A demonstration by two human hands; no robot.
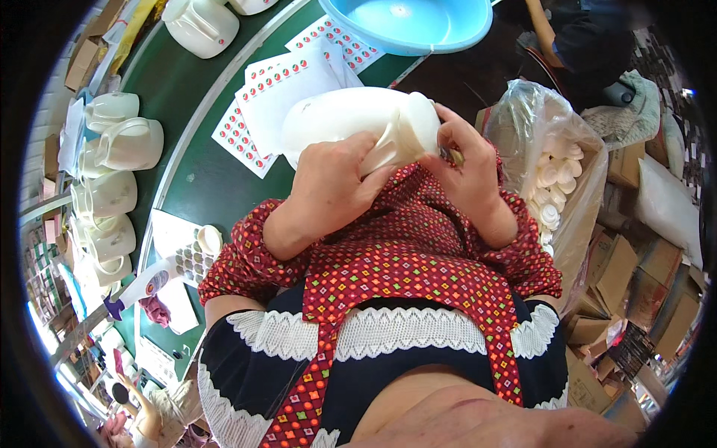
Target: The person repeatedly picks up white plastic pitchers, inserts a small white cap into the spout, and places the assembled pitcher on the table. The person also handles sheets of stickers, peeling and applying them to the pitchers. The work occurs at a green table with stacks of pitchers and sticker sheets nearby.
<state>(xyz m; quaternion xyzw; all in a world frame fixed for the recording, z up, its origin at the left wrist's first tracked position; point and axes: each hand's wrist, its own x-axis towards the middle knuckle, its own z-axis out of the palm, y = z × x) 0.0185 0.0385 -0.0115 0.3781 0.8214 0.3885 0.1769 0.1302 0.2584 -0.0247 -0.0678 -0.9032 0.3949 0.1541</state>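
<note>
Fingers of the left hand are wrapped around the handle side of a white plastic jug, clamped on it, while the right hand presses against the jug's end with its fingers pinched together on a small dark object — what that is cannot be told. The jug lies tilted on its side, held up close to the chest above the green desk. Far left, a row of white plastic jugs with handles stands along the desk's edge. Nearer the middle, white sheets of small red round stickers lie spread on the desk, just behind the held jug. A light blue plastic basin sits beyond them. To the right, a clear plastic bag of white caps stands open — brown cardboard boxes are piled beside it.
</note>
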